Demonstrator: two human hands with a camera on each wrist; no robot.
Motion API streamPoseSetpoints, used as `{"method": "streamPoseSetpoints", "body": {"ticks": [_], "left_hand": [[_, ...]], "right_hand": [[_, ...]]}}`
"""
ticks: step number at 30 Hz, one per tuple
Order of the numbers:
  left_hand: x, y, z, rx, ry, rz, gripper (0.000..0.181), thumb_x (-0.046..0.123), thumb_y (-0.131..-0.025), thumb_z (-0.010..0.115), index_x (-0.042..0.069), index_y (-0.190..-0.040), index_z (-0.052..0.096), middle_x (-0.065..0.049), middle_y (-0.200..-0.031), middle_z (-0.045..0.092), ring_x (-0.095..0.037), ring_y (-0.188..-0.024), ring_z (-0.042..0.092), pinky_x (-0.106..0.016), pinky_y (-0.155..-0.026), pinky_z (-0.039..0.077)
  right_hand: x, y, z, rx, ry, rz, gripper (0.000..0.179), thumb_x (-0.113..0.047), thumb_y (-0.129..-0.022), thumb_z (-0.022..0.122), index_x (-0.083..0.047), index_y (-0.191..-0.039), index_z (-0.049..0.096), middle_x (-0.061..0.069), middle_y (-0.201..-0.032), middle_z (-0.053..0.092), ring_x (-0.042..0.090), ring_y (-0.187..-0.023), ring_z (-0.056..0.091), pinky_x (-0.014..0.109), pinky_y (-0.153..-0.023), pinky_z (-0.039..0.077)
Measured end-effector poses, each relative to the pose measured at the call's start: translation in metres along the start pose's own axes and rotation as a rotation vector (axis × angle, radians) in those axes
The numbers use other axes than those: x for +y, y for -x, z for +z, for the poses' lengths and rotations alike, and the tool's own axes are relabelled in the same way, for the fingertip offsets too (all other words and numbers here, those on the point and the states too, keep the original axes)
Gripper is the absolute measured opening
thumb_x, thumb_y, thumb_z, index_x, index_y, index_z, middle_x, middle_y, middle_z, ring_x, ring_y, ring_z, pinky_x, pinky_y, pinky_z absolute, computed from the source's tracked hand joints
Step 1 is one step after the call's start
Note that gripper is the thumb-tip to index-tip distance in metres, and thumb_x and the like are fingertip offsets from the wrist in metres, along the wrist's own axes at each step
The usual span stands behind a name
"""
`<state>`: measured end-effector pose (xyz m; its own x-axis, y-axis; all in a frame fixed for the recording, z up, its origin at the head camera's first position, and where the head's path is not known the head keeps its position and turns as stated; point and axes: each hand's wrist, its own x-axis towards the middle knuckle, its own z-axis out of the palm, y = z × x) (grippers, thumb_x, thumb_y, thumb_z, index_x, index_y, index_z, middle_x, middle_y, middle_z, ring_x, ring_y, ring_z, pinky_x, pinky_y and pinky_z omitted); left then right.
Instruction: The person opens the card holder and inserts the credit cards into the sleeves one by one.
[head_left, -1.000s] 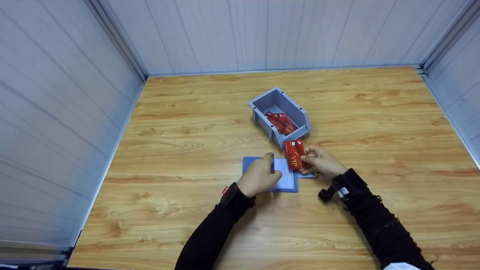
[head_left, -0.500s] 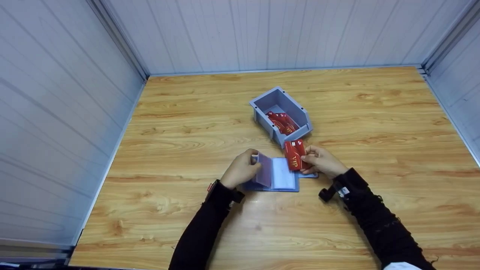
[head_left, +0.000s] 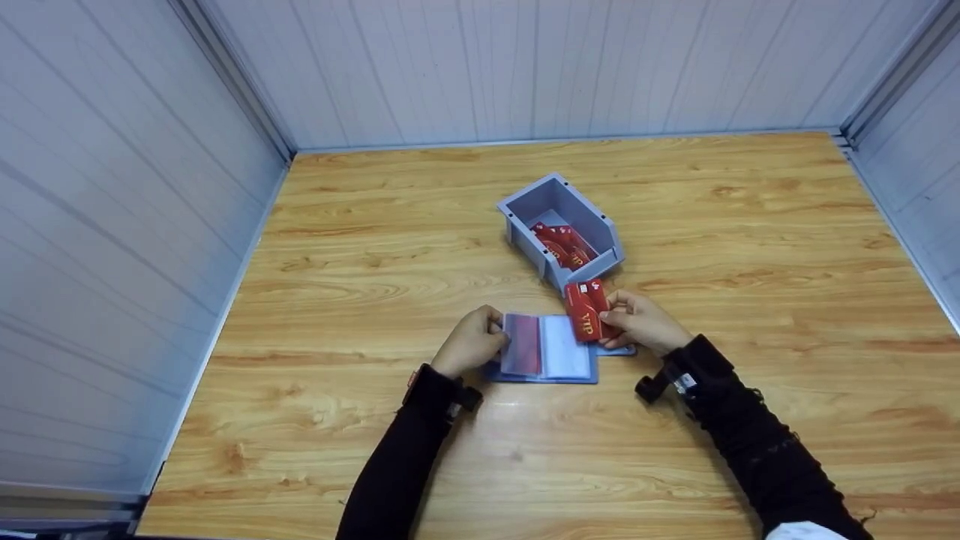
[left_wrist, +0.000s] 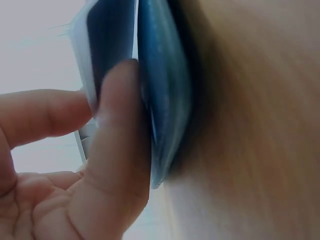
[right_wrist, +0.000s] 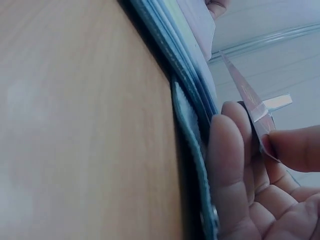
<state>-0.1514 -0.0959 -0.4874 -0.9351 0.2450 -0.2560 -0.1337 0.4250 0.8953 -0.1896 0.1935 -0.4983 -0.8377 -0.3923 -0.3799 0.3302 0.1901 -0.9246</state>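
Note:
A blue card holder (head_left: 568, 379) lies spread on the table like a booklet, its clear sleeve pages showing. My left hand (head_left: 472, 341) pinches the edge of a left-side page (head_left: 520, 345), which shows reddish through the plastic. In the left wrist view, thumb and forefinger grip that page (left_wrist: 112, 37) above the blue cover (left_wrist: 167, 95). My right hand (head_left: 645, 324) holds a red VIP card (head_left: 583, 309) by its right edge, over the holder's upper right corner. Below those fingers, the holder's strap (right_wrist: 192, 135) with a snap extends in the right wrist view.
A grey bin (head_left: 531, 251) stands just behind the holder, with several red VIP cards (head_left: 564, 246) inside. Its low front lip is close to the held card. White panel walls (head_left: 450, 67) border the wooden table (head_left: 360, 420) at the back and sides.
My left hand has moved left, turning a sleeve page over from the middle to the left side, so both inner pages show. The right hand with its card stays nearly still.

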Motion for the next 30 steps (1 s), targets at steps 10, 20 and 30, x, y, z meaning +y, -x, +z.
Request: {"method": "streamPoseSetpoints", "body": {"ticks": [10, 20, 30], "left_hand": [[-0.004, 0.002, -0.001, -0.012, 0.098, -0.032, 0.033, -0.006, -0.084, 0.054, -0.009, -0.117, 0.048, -0.005, -0.077, 0.056, -0.013, -0.062, 0.06, -0.029, -0.062, 0.06], [-0.003, 0.003, -0.002, -0.008, 0.148, -0.067, 0.031, -0.007, -0.085, 0.053, -0.008, -0.116, 0.046, -0.006, -0.08, 0.055, -0.014, -0.061, 0.059, -0.029, -0.061, 0.06], [-0.005, 0.003, -0.001, -0.007, 0.193, -0.087, 0.03, -0.009, -0.087, 0.05, -0.007, -0.117, 0.045, -0.007, -0.082, 0.053, -0.016, -0.063, 0.059, -0.03, -0.062, 0.06]], "right_hand": [[-0.011, 0.002, 0.009, 0.024, 0.096, -0.039, 0.006, -0.004, -0.097, 0.05, -0.001, -0.098, 0.044, 0.0, -0.078, 0.067, 0.012, -0.065, 0.066, 0.024, -0.059, 0.057], [-0.026, -0.002, 0.029, 0.053, 0.183, -0.026, 0.009, -0.004, -0.093, 0.059, 0.003, -0.098, 0.055, -0.001, -0.078, 0.067, 0.009, -0.064, 0.064, 0.023, -0.06, 0.057], [-0.019, -0.004, 0.041, -0.062, 0.162, -0.006, 0.014, 0.006, -0.089, 0.057, 0.012, -0.1, 0.053, 0.0, -0.07, 0.06, 0.008, -0.057, 0.061, 0.021, -0.057, 0.057]]}}
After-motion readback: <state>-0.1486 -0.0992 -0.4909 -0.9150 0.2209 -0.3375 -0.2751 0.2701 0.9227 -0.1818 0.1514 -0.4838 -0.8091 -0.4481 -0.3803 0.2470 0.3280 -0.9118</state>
